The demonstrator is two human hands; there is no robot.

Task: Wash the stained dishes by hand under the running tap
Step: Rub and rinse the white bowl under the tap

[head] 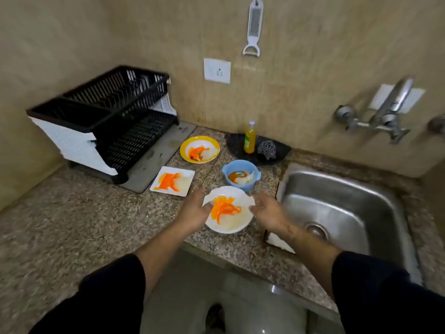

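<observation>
A round white plate (pixel 234 222) smeared with orange sauce lies on the granite counter just left of the sink. My left hand (pixel 192 213) grips its left rim, thumb over the edge. My right hand (pixel 268 210) pinches its right rim. Behind it stand a blue bowl (pixel 240 165) with brown sauce, a yellow-rimmed plate (pixel 185 147) and a square white plate (pixel 187 172), all stained orange. The steel sink (pixel 342 203) is at the right, with the wall tap (pixel 390 109) above it. No water is seen running.
A black tray (pixel 281 150) at the wall holds a yellow dish-soap bottle (pixel 250 138) and a steel scrubber (pixel 266 149). A black and white dish rack (pixel 106 121) on a grey mat fills the back left. A socket (pixel 217 70) and a hanging peeler-grater (pixel 254 27) are on the wall.
</observation>
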